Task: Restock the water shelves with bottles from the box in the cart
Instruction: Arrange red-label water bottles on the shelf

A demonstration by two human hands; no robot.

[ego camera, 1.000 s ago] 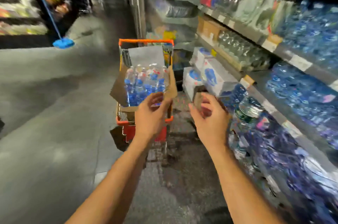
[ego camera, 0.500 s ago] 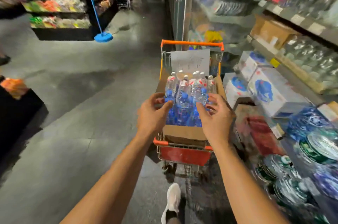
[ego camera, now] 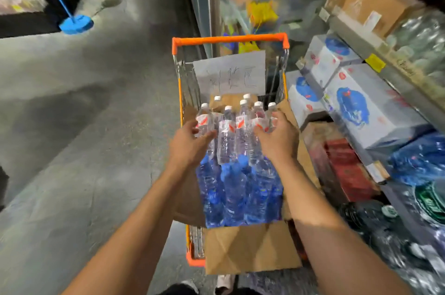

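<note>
An orange-rimmed cart (ego camera: 228, 39) stands in front of me with an open cardboard box (ego camera: 250, 249) in it. The box's far half holds clear water bottles (ego camera: 227, 131) with white caps and red-and-white labels; blue-capped bottles (ego camera: 231, 193) fill the near half. My left hand (ego camera: 187, 145) wraps the leftmost white-capped bottle, thumb across its front. My right hand (ego camera: 280, 138) curls around the rightmost bottles of the same cluster. The water shelves (ego camera: 395, 78) run along the right, blurred.
A handwritten paper sign (ego camera: 228, 73) hangs on the cart's far end. White cartons (ego camera: 375, 111), red boxes (ego camera: 346, 167) and shrink-wrapped bottle packs (ego camera: 419, 162) crowd the lower shelves on the right. A blue mop (ego camera: 75, 24) leans at the far left. Grey floor lies left of the cart.
My view has swung from the shelves down onto the cart and come closer. Both hands have reached forward into the box and closed on the outer white-capped bottles.
</note>
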